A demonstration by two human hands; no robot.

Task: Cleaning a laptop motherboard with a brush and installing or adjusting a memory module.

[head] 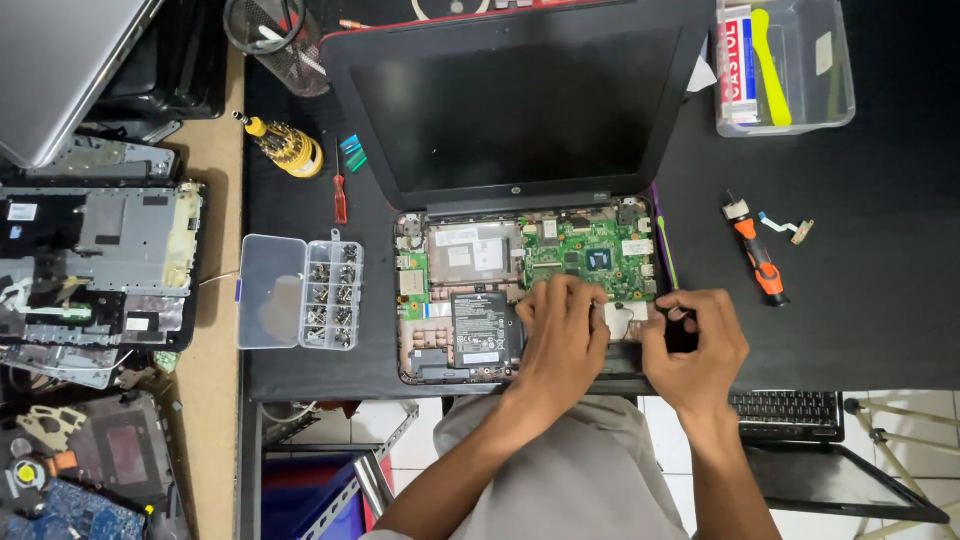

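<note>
left hand flat on opened laptop, right hand grip pinched, maybe empty, screw box left, orange screwdriver right

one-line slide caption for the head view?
Left hand and right hand rest on opened black laptop's exposed base beside clear plastic screw organiser.

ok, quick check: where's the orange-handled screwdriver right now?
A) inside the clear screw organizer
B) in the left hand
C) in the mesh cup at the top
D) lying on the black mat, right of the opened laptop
D: the orange-handled screwdriver lies on the black mat right of the opened laptop, apart from both hands; the left hand and right hand are on the laptop's lower right corner.
</note>
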